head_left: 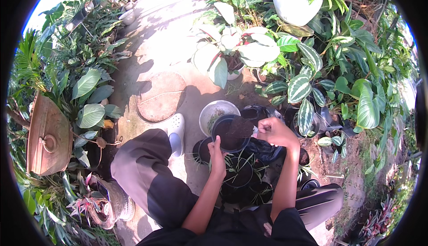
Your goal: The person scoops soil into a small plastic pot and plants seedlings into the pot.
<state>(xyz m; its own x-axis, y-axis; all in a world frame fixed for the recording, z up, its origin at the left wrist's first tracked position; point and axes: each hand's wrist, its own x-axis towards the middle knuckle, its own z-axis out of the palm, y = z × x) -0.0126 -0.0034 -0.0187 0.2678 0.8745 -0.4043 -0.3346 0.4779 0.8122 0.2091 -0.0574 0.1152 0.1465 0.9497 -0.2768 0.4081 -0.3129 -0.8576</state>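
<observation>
My left hand (217,155) grips the near rim of a black plastic nursery pot (218,129), thumb up along its side. Over the pot's mouth, dark soil (240,129) rests on what looks like a small hand trowel (254,133), mostly covered by the soil. My right hand (276,131) is closed around its handle. Just beyond the held pot is a round pale basin (219,105) with grass-like cuttings inside. Below my hands stand several black pots with thin green shoots (239,170). A black plastic bag (267,150) lies under my right hand.
A white-leaved potted plant (230,43) stands ahead on the concrete path (157,58). Striped-leaf plants (299,89) crowd the right side. To the left are a brown clay planter (50,135) and dense foliage. A light clog (176,134) is beside my bent knee.
</observation>
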